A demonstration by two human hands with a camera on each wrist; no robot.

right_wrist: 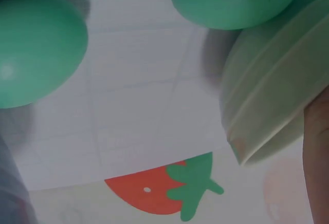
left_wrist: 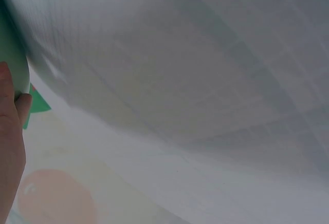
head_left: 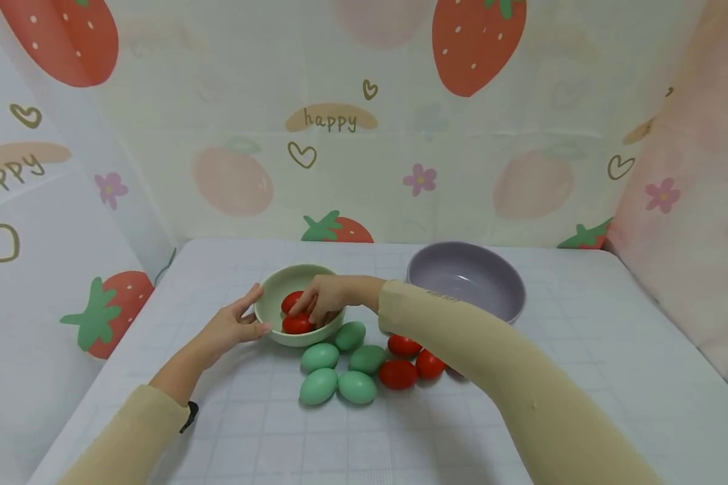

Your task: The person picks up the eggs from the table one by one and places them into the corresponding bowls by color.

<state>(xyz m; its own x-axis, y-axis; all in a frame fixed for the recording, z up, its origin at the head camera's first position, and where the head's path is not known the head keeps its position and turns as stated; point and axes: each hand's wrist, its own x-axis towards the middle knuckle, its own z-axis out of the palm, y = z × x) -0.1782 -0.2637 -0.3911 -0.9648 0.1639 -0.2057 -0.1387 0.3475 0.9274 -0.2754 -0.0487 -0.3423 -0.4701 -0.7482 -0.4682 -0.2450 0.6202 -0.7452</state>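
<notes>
The left hand is spread, thumb and fingers apart, and is rested against the outer side of a round, pale-green bowl. Inside it, two smooth red eggs are seen; the nearer is touched by the bent fingers of the right hand, but whether it is gripped cannot be told. Near the bowl's front right, five smooth green eggs are clustered. Beside these, glossy red outer eggs are partly hidden by a beige sleeve, beyond which a round purple bowl is seen.
</notes>
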